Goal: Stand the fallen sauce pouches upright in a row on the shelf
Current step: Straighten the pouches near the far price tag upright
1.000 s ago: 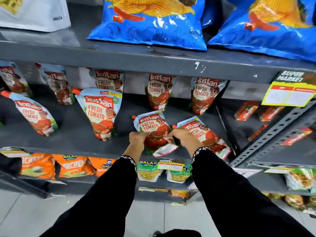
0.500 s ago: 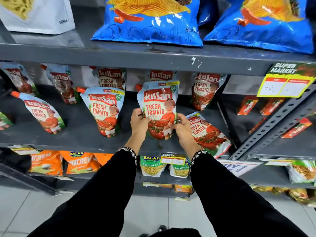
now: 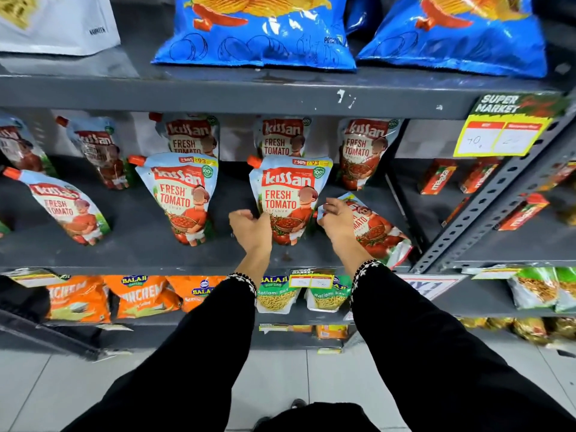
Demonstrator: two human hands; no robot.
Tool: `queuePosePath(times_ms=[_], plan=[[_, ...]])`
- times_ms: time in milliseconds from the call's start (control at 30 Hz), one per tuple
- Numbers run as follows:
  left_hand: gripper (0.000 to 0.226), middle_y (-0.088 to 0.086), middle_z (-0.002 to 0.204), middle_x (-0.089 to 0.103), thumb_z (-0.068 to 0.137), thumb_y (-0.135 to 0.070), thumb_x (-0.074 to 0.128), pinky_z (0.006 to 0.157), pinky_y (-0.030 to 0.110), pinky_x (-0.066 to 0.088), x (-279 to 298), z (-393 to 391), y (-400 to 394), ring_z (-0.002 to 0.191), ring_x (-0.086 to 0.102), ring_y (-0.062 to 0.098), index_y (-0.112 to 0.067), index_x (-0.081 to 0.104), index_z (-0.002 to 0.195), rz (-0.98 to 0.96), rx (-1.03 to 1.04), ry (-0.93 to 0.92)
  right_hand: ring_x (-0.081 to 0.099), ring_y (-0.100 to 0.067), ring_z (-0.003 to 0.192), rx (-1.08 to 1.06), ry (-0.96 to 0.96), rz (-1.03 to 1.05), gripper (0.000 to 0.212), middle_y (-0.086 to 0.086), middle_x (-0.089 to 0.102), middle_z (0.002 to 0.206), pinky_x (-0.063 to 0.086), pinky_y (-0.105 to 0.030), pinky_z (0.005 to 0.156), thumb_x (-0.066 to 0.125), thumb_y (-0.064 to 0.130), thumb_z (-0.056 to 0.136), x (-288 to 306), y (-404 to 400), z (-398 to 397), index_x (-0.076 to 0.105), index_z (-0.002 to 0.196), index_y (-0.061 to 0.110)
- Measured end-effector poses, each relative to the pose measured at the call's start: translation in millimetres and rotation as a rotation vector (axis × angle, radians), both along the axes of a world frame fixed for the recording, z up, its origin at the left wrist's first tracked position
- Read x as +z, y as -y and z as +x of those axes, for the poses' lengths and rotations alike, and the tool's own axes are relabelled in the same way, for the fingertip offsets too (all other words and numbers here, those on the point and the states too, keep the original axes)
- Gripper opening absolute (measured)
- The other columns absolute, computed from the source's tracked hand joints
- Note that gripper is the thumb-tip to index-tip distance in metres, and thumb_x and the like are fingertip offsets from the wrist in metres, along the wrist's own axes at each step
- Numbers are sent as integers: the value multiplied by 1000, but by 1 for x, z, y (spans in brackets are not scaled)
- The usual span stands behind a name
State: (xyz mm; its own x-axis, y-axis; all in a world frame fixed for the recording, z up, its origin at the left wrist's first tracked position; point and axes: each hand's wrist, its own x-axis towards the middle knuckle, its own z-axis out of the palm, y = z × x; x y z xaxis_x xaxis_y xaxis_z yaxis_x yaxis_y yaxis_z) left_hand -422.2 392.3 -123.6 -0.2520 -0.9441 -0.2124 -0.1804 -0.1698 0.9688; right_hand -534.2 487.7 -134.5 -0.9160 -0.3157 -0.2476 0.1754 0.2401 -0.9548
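Fallen ketchup pouch (image 3: 371,227) lies flat at centre-right of the frame on the grey shelf (image 3: 140,247), long axis slanting from upper left to lower right. Right hand (image 3: 338,221) is nearer — fingers loosely curled, touching its upper-left end, grip not certain. Left hand (image 3: 251,226) half-open, empty, beside the upright pouch (image 3: 288,198) at centre.

Glossy plastic pouches (image 3: 288,199), matt metal shelf (image 3: 140,247)

Grey metal shelving (image 3: 218,98) with perforated upright (image 3: 486,219), stocked with blue crisp bags (image 3: 255,32); pale tiled floor (image 3: 40,391) is seen below.
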Motion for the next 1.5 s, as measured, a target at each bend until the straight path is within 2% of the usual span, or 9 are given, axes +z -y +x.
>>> queuePosePath(times_ms=[133, 400, 667, 800, 967, 1100, 1200, 1367, 1500], plan=[[19, 15, 108, 63, 82, -8, 61, 75, 30, 46, -8, -11, -36, 99, 63, 32, -10, 44, 90, 182, -16, 18, 56, -29, 118, -139, -55, 16, 43, -22, 58, 128, 46, -36, 105, 36, -15, 86, 6, -23, -5, 51, 125, -5], [36, 26, 124, 62, 86, -14, 60, 94, 41, 47, -23, -58, -83, 114, 57, 40, 9, 60, 113, 173, -396, 212, 56, -32, 122, 4, -409, 554, 43, -18, 61, 129, 45, -37, 102, 52, 2, 84, 22, -87, -25, 55, 126, 5], [45, 22, 126, 60, 86, -23, 62, 97, 43, 51, -25, -100, -103, 115, 59, 36, 4, 55, 122, 358, -351, 249, 43, -33, 134, 255, -158, 880, 50, -20, 42, 147, 40, -33, 105, 39, 26, 98, 21, -99, -77, 39, 139, -3], [45, 22, 129, 58, 87, -17, 63, 99, 43, 50, -27, -116, -103, 117, 57, 36, 5, 53, 125, 395, -283, 190, 59, -35, 118, 282, -81, 808, 44, -22, 54, 136, 49, -37, 94, 38, 27, 98, 19, -94, -92, 52, 128, -2], [39, 26, 121, 62, 80, -8, 69, 92, 47, 55, -38, -119, -103, 109, 61, 38, 7, 58, 114, 352, -244, 301, 69, -34, 78, 256, 52, 588, 24, -19, 67, 94, 52, -32, 51, 41, 17, 95, 11, -97, -105, 59, 100, 1], [30, 27, 110, 68, 81, -10, 64, 78, 44, 56, -30, -118, -108, 101, 65, 39, 8, 64, 105, 254, -194, 317, 66, -37, 102, 70, 123, 407, 21, -22, 65, 110, 53, -39, 85, 45, 12, 91, 5, -107, -102, 61, 97, 0], [25, 25, 106, 70, 87, -8, 53, 61, 34, 43, -13, -118, -118, 99, 66, 39, 8, 66, 100, 129, -208, 257, 64, -34, 98, -20, 59, 310, 23, -22, 67, 106, 53, -39, 83, 43, 5, 89, 6, -114, -95, 58, 72, 9], [30, 19, 117, 64, 84, 4, 53, 83, 34, 50, 11, -124, -123, 109, 61, 31, 2, 53, 114, -84, -246, 64, 58, -21, 78, -196, -17, 62, 15, -7, 63, 94, 51, -29, 68, 41, 7, 89, 11, -120, -84, 54, 92, 14], [29, 23, 113, 63, 84, 9, 46, 88, 38, 50, 19, -130, -115, 107, 61, 33, 3, 53, 112, -263, -321, 44, 61, -27, 90, -277, -61, -11, 21, -11, 62, 99, 54, -40, 81, 38, 3, 87, 18, -122, -82, 45, 82, 23]])
